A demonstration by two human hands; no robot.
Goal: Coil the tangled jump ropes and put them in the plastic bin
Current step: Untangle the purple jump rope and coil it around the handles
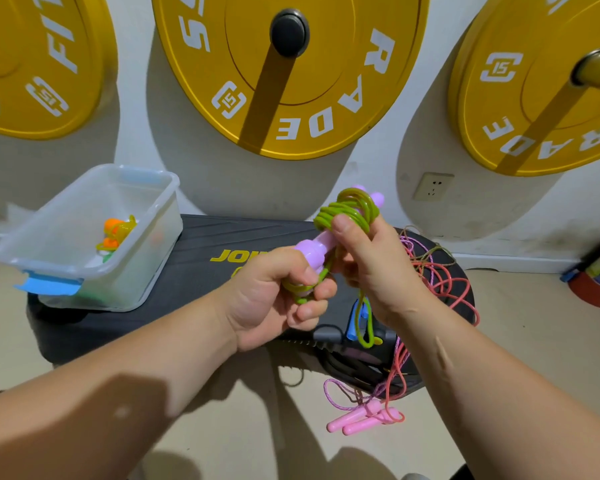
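We are in the middle of coiling the green rope [347, 211]. Our right hand [378, 271] holds the bunch of loops up, with the thumb pressed on top of them. Our left hand [274, 292] is curled round the low end of a purple handle [312, 249] and a bit of the green rope. Some green rope hangs down under our hands, so we think the winding is not done yet. Next we need to wrap that loose part round and tuck it in so the loops do not spring open. Then the bundle must go to the plastic bin [146, 271], which sits to the left on the black step [201, 258]. An orange rope [115, 233] lies in the bin. A red rope [454, 289] lies tangled on the step's right side, and pink handles [357, 419] lie on the floor.
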